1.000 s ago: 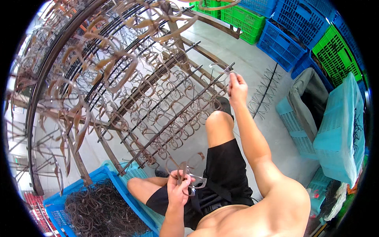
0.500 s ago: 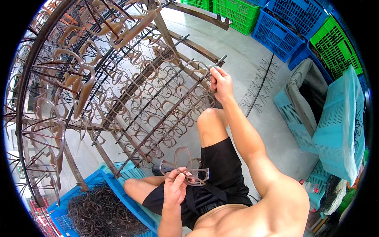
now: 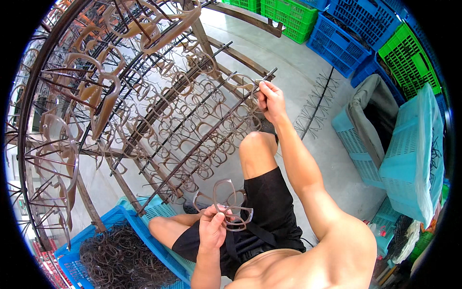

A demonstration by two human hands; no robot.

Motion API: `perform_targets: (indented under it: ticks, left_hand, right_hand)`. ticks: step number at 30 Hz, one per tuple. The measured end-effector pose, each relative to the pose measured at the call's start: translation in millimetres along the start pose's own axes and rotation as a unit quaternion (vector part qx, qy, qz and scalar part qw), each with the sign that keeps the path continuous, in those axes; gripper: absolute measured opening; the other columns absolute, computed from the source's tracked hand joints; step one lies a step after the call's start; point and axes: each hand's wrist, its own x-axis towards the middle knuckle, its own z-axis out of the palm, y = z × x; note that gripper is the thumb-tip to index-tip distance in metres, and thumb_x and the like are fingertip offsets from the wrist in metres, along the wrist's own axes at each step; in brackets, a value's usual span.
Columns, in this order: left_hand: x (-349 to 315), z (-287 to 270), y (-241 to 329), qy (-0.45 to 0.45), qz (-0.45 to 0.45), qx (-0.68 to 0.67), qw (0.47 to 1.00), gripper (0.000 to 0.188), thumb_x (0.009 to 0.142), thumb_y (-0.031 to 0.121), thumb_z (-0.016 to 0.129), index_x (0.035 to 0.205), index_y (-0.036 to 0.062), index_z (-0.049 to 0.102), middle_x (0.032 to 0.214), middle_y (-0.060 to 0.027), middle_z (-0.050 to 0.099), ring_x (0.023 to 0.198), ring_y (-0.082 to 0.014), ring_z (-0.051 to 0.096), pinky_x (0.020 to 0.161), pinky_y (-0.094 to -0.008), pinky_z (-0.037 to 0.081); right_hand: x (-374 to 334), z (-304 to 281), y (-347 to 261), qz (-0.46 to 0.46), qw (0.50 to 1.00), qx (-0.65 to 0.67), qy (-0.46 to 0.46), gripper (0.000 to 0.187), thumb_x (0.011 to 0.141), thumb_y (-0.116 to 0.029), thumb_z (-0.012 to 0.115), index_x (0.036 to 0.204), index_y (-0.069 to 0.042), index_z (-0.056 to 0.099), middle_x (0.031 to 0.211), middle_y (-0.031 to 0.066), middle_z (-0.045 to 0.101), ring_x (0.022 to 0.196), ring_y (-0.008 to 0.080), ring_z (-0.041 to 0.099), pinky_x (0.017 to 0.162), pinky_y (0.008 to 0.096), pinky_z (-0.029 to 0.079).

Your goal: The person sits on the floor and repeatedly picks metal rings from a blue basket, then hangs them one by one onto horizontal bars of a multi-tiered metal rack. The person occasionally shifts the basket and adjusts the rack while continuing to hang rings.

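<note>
My left hand (image 3: 212, 232) is closed in front of my lap. Its thumb and fingers pinch a small bunch of brownish, see-through eyeglass frames (image 3: 250, 216), which fan out above the knuckles. Farther away, my right arm reaches out to the rack's near right corner. There my right hand (image 3: 273, 102) is closed, thumb against fingers, on an eyeglass frame (image 3: 234, 75) at the end of a dark rod (image 3: 271, 73) with prongs. The fingers cover part of that frame, so its seat on the prongs cannot be made out.
A metal rack (image 3: 202, 41) full of hanging eyeglass frames fills the left. A blue crate (image 3: 159, 245) of tangled dark pieces stands by my knee. A pronged rod (image 3: 317, 106) lies on the floor. Turquoise baskets (image 3: 353, 144) and stacked blue and green crates (image 3: 337, 45) line the right.
The whole view has shifted slightly. Both hands keep their hold, with hardly any movement against the rack.
</note>
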Motion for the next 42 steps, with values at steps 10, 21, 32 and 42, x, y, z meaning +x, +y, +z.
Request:
perform_targets:
  ticks: [10, 21, 32, 42]
  left_hand:
    - [0, -4, 2, 0.008, -0.007, 0.006, 1.0, 0.01, 0.086, 0.009, 0.061, 0.094, 0.0027, 0.061, 0.09, -0.0069, 0.06, 0.089, -0.0216, 0.061, 0.073, -0.0372, 0.055]
    - [-2, -8, 7, 0.025, 0.008, 0.002, 1.0, 0.008, 0.086, 0.008, 0.061, 0.093, 0.0037, 0.061, 0.091, -0.0065, 0.061, 0.088, -0.0215, 0.061, 0.073, -0.0363, 0.055]
    - [-3, -9, 11, 0.036, 0.003, -0.01, 0.999, 0.01, 0.085, 0.006, 0.062, 0.094, 0.0029, 0.063, 0.09, -0.0075, 0.062, 0.084, -0.0181, 0.06, 0.074, -0.0329, 0.054]
    - [3, 6, 21, 0.037, 0.039, -0.011, 0.998, 0.011, 0.083, 0.005, 0.064, 0.094, 0.0032, 0.064, 0.093, -0.0053, 0.063, 0.085, -0.0174, 0.061, 0.076, -0.0333, 0.053]
  right_hand:
    - [-10, 7, 9, 0.002, 1.0, 0.019, -0.008, 0.015, 0.09, -0.021, 0.057, 0.082, -0.008, 0.056, 0.054, -0.0011, 0.047, 0.039, 0.0075, 0.037, 0.036, 0.0235, 0.024]
    - [-13, 13, 12, -0.003, 1.0, 0.022, -0.009, 0.015, 0.091, -0.021, 0.055, 0.087, -0.007, 0.057, 0.055, -0.0008, 0.049, 0.04, 0.0082, 0.038, 0.037, 0.0231, 0.027]
    - [-28, 19, 32, -0.064, 0.995, -0.077, 0.014, 0.014, 0.088, -0.017, 0.059, 0.086, -0.003, 0.063, 0.052, -0.0048, 0.045, 0.039, 0.0033, 0.034, 0.036, 0.0209, 0.025]
    - [-30, 23, 28, -0.081, 0.987, -0.137, 0.016, 0.017, 0.089, -0.017, 0.059, 0.094, -0.002, 0.065, 0.056, -0.0082, 0.046, 0.044, -0.0001, 0.035, 0.039, 0.0184, 0.025]
